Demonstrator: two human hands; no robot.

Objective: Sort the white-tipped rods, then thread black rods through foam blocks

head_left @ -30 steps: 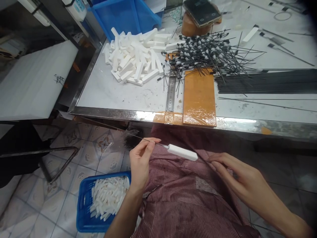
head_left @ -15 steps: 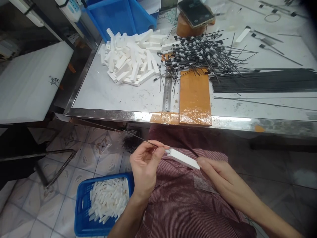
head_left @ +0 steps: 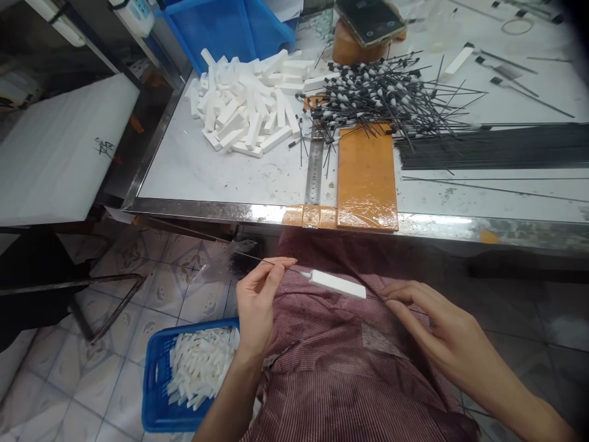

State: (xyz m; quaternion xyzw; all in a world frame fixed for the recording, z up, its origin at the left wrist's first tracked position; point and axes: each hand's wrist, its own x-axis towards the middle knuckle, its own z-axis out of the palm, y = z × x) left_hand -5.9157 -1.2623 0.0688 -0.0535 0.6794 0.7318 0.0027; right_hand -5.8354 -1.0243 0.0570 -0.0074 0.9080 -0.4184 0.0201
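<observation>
- Left hand [head_left: 256,304] pinches a thin black rod [head_left: 252,257] bearing a white rectangular block [head_left: 338,284].
- Right hand [head_left: 439,322] has left the block, finger grip unclear; the rod apparently supports it.

- Blocks [head_left: 243,110] heaped on the table's [head_left: 216,178] left, bin [head_left: 230,27] right behind!
- Sticks [head_left: 377,95] piled to their right, phone [head_left: 370,23] behind that pile.
- Board [head_left: 367,178] in front, ruler [head_left: 315,169] along its left.
- Rods [head_left: 497,147] off to the right.
- Floor [head_left: 83,362], left of the lap [head_left: 335,374]: basket [head_left: 151,402] with pieces [head_left: 200,368] inside.
- Over the lap, one block [head_left: 338,284] between left hand [head_left: 257,301] and right hand [head_left: 442,325].
</observation>
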